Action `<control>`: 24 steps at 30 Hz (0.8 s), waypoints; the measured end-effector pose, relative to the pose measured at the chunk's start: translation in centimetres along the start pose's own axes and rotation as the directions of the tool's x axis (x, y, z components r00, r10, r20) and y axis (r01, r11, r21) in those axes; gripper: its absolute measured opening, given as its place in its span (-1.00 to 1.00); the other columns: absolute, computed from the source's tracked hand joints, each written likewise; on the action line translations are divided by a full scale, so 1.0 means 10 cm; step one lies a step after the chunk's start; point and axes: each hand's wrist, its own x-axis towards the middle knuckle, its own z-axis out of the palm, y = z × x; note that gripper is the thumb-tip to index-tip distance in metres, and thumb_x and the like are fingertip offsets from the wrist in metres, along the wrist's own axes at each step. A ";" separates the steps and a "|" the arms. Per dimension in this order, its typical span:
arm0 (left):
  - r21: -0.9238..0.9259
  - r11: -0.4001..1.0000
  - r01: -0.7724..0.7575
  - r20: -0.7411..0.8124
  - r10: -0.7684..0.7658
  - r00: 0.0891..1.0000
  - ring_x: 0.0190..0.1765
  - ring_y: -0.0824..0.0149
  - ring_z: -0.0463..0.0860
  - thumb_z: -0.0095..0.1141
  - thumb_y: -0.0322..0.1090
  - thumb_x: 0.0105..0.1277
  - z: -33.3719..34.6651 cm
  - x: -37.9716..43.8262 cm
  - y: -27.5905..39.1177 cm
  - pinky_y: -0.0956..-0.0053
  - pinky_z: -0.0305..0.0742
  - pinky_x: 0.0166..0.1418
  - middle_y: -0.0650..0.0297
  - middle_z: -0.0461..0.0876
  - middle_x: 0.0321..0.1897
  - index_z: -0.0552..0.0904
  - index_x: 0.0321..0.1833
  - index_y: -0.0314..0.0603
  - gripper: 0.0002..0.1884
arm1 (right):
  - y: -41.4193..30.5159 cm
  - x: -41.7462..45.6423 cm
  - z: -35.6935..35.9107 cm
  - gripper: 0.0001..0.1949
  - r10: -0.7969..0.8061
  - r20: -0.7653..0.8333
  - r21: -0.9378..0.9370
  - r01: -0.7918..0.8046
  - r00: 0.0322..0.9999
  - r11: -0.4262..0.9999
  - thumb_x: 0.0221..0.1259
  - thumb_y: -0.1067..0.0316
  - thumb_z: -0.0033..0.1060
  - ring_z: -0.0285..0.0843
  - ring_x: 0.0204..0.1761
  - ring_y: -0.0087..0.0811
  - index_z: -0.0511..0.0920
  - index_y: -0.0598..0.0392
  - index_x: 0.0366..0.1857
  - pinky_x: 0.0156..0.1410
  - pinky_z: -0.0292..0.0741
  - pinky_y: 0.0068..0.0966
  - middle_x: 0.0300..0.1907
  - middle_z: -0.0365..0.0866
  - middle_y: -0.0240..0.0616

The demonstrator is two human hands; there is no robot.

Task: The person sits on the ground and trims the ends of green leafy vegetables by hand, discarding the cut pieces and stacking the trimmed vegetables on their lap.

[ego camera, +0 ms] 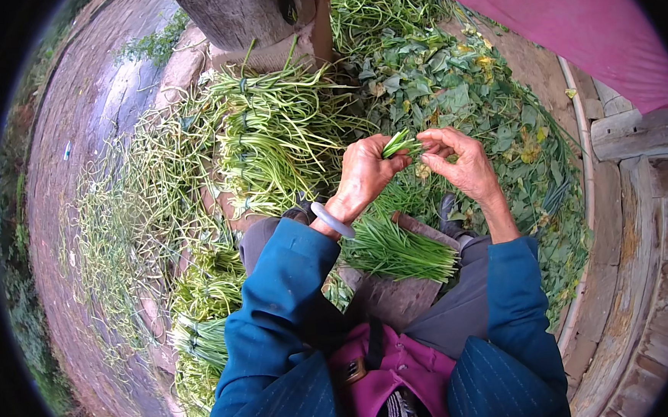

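Note:
My left hand (366, 166) grips a small bunch of thin green stalks (398, 144), and a pale bangle (332, 220) circles that wrist. At the right end of the bunch, my right hand (460, 160) has thumb and fingertips close to the thin ends; whether they pinch any cannot be made out. Below the hands, a heap of cut green, chive-like stalks (399, 250) lies across a wooden board (400, 302) between my knees. Loose green blades (396, 202) are scattered just beyond it.
Tied bundles of long pale-green stems (272, 138) are stacked left of my hands, with more bundles (204, 337) nearer me. Loose stems (134, 220) spread leftward. Broad leaves (453, 86) cover the right side. A wooden post (247, 13) stands ahead; pink fabric (557, 17) hangs at upper right.

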 end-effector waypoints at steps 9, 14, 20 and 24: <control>0.334 0.902 -0.275 -0.025 0.300 0.954 -0.45 0.05 0.52 0.22 -0.42 0.02 0.02 -0.06 0.10 0.26 0.39 -0.41 0.18 0.46 -0.54 0.56 -0.46 -0.18 -0.91 | 0.03 -0.02 0.03 -0.86 0.053 0.018 -0.054 -0.052 0.998 0.997 0.14 0.51 0.14 0.49 -0.36 -0.59 0.57 0.20 -0.21 -0.24 0.45 -0.62 -0.39 0.54 -0.36; 0.337 0.905 -0.261 -0.037 0.289 0.956 -0.51 0.22 0.52 0.29 -0.40 0.01 0.04 -0.05 0.10 0.39 0.38 -0.42 0.21 0.47 -0.56 0.59 -0.44 -0.22 -0.87 | 0.24 -0.03 0.04 -0.89 0.069 -0.193 0.054 -0.060 0.979 0.997 0.16 0.41 0.17 0.51 -0.46 -0.59 0.56 0.22 -0.41 -0.38 0.42 -0.59 -0.52 0.57 -0.32; -0.244 0.962 0.123 0.012 -0.124 0.992 -0.43 0.44 0.56 0.33 -0.39 0.02 0.01 0.02 -0.06 0.54 0.46 -0.30 0.27 0.63 -0.49 0.62 -0.26 -0.26 -0.76 | 0.32 0.00 -0.23 -0.90 0.125 -0.308 -0.277 -0.214 0.943 0.937 0.19 0.39 0.14 0.52 -0.51 -0.38 0.54 0.19 -0.34 -0.32 0.47 -0.46 -0.51 0.57 -0.28; -0.325 0.934 0.149 0.010 -0.154 0.988 -0.43 0.59 0.47 0.31 -0.46 0.07 0.04 0.05 -0.05 0.65 0.42 -0.33 0.40 0.58 -0.51 0.61 -0.29 -0.29 -0.83 | 0.30 0.02 -0.19 -0.88 -0.305 -0.357 -0.556 0.061 0.883 0.829 0.13 0.45 0.18 0.53 -0.45 -0.36 0.56 0.15 -0.26 -0.28 0.47 -0.46 -0.44 0.58 -0.28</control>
